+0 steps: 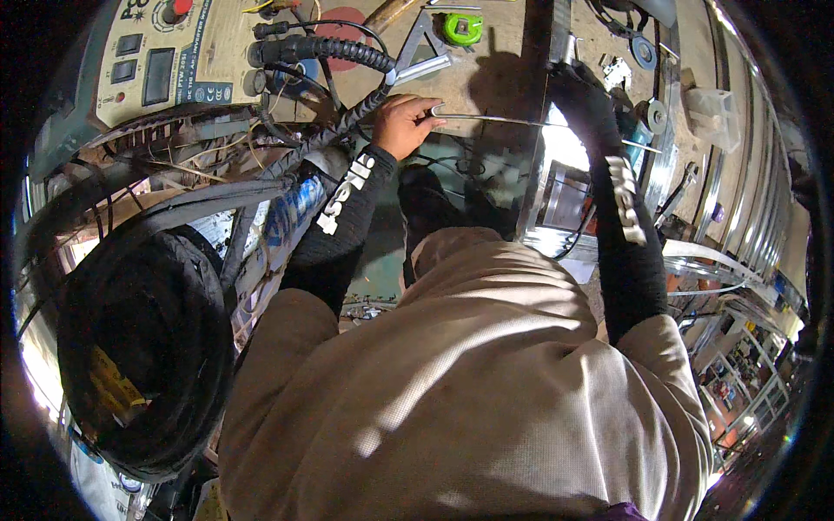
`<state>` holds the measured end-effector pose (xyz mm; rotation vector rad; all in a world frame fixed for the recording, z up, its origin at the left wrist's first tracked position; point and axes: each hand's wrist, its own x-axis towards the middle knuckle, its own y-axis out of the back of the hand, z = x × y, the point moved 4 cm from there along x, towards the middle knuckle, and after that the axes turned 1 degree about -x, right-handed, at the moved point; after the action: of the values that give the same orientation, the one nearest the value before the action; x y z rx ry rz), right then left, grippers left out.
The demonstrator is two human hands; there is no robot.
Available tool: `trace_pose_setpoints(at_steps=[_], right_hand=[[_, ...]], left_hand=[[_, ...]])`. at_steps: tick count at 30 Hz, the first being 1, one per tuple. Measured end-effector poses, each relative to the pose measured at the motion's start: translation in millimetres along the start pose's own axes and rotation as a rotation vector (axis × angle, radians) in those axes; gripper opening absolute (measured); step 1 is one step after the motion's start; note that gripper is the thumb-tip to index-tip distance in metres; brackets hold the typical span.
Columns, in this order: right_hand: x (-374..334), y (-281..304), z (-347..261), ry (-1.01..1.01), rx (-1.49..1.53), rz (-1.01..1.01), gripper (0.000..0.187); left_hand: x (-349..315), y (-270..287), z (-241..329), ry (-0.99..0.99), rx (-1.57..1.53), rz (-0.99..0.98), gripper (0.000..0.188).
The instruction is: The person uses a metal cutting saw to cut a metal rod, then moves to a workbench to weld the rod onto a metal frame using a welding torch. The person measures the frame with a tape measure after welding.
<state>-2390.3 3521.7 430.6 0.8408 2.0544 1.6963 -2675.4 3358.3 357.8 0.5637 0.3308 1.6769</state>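
My bare left hand (404, 123) pinches a thin metal rod (495, 119) between thumb and fingers, close to its curled, hook-shaped end. From there the rod runs right across the gap and passes beneath my right hand (584, 100). That hand looks black, gloved or deep in shadow, and rests at a long metal bar (560, 26). Its fingers are closed, with a small shiny metal piece showing at their tips; what they grip is too dark to make out. Black sleeves cover both forearms.
Upper left stands a welding machine (156, 74) with thick black cables (321, 54). A green tape measure (462, 29) and a metal square (421, 52) lie on the far surface. Long metal profiles (747, 156), grinding discs (644, 52) and a clear plastic container (712, 117) are at right. A black round object (143, 339) hangs lower left.
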Motion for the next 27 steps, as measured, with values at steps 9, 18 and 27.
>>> trace_pose_setpoints(at_steps=[9, 18, 27], right_hand=[[-41.8, 23.8, -22.4, -0.152, 0.206, 0.059, 0.033], [-42.3, 35.5, -19.6, -0.406, 0.725, -0.103, 0.041], [-50.9, 9.8, -28.0, -0.09, 0.25, 0.053, 0.033]], left_hand=[[-0.8, 1.4, 5.4, 0.0, 0.016, 0.004, 0.036], [-0.3, 1.4, 4.1, 0.013, 0.062, 0.032, 0.035], [-0.6, 0.5, 2.3, -0.015, 0.081, 0.027, 0.038]])
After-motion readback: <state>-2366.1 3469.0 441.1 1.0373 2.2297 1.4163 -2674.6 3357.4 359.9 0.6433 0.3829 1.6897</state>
